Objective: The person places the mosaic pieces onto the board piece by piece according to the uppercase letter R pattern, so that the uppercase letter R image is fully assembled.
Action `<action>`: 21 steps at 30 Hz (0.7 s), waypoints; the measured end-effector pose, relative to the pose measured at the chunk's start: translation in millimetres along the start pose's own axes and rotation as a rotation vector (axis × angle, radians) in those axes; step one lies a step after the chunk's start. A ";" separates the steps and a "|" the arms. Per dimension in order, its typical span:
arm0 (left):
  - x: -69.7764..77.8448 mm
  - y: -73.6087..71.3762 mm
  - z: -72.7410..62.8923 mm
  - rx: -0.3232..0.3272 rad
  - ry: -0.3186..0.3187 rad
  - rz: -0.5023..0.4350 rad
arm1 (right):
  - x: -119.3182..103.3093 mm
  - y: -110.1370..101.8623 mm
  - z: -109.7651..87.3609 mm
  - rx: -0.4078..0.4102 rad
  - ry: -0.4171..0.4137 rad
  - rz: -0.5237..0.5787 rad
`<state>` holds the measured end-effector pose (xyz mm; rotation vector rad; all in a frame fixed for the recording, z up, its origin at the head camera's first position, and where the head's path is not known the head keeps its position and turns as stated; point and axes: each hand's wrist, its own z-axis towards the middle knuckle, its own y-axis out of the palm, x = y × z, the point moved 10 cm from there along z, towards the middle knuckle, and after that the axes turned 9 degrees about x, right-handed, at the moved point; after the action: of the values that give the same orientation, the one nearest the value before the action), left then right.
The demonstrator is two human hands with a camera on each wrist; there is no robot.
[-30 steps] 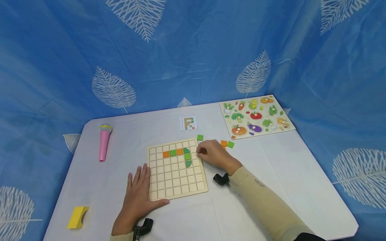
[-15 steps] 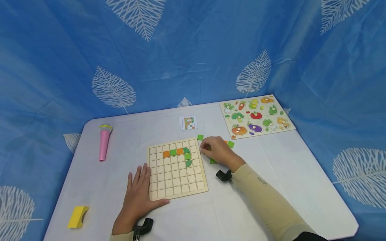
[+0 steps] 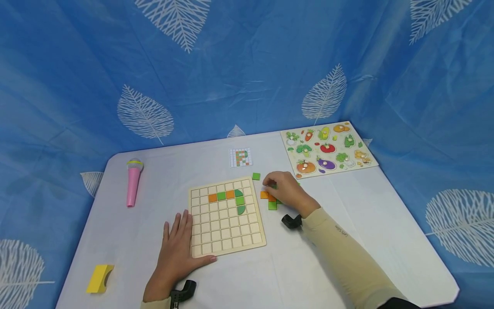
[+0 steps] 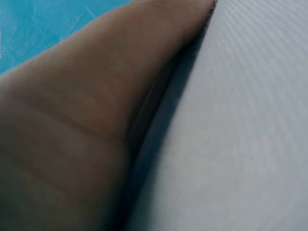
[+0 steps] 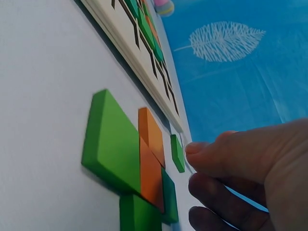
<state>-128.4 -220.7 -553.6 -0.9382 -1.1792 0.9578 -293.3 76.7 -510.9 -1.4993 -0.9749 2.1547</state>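
Note:
A square wooden grid board (image 3: 216, 223) lies mid-table, with orange, green and dark green tiles (image 3: 230, 194) set in its upper cells. My left hand (image 3: 175, 249) rests along its left side and lower corner, fingers straight and thumb spread. To the right of the board, my right hand (image 3: 285, 191) hovers at a cluster of loose tiles, partly hiding them. In the right wrist view its fingers are loosely bent, with nothing visible between thumb and fingers. Below them lie a light green tile (image 5: 113, 144), orange tiles (image 5: 151, 178) and a dark green piece (image 5: 169, 197).
A single green tile (image 3: 256, 176) lies by the board's top right corner. Behind the board is a small pattern card (image 3: 240, 158). A vegetable puzzle board (image 3: 328, 150) occupies the back right. At left are a pink toy microphone (image 3: 133, 182) and a yellow block (image 3: 99, 279).
My right hand has moved right, away from the board's right edge, and over the loose tiles. Orange and green tiles it covered now show. The left hand stays put.

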 end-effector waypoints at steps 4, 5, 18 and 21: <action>-0.4 1.1 -0.3 -0.001 -0.003 0.003 | 4.1 -3.3 -0.2 0.006 0.011 -0.001; -0.4 1.2 -0.2 -0.001 -0.003 0.004 | 5.2 -4.0 -0.3 0.005 0.016 -0.002; -1.1 2.9 0.0 0.004 0.001 0.010 | 15.6 -15.2 0.6 0.006 0.030 -0.018; -1.6 3.2 0.0 0.004 0.001 0.012 | 17.0 -14.0 -0.2 -0.005 0.029 -0.018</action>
<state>-128.9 -221.2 -557.2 -0.9432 -1.1722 0.9687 -301.2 97.3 -512.7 -1.5141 -0.9803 2.1143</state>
